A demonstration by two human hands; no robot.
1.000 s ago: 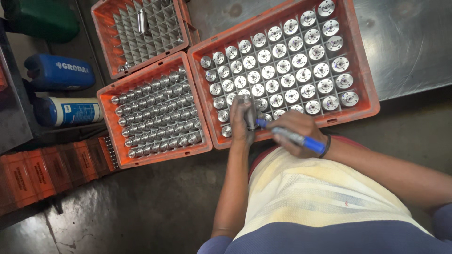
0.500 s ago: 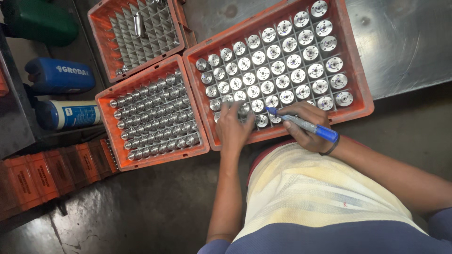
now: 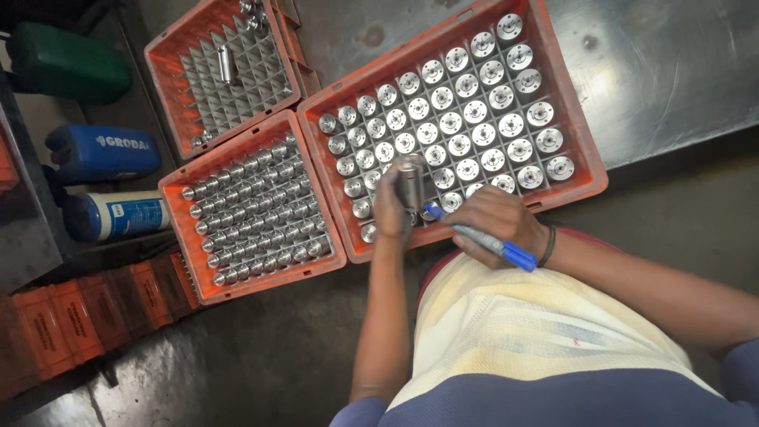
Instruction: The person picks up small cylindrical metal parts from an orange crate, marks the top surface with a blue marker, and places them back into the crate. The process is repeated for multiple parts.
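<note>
Left hand (image 3: 390, 207) grasps one steel cylinder (image 3: 410, 180) over big crate (image 3: 581, 154); right hand (image 3: 494, 224) clenched on blue marker (image 3: 482, 237) — three orange crates, two blue cans left.

1. Blue can (image 3: 101, 152), at 9 o'clock: lying on its side on a dark shelf, blue body with white lettering along its flank.
2. Labelled can (image 3: 117, 215), just below the blue can, toward 8 o'clock: also on its side, blue body wrapped in a white label (image 3: 142, 212) with small dark print.
3. Green can (image 3: 67, 62), at 10 o'clock: plain green, no label visible.
4. Orange boxes (image 3: 55, 328), at 8 o'clock: a row standing side by side, dark print on their faces, too small to read.
</note>
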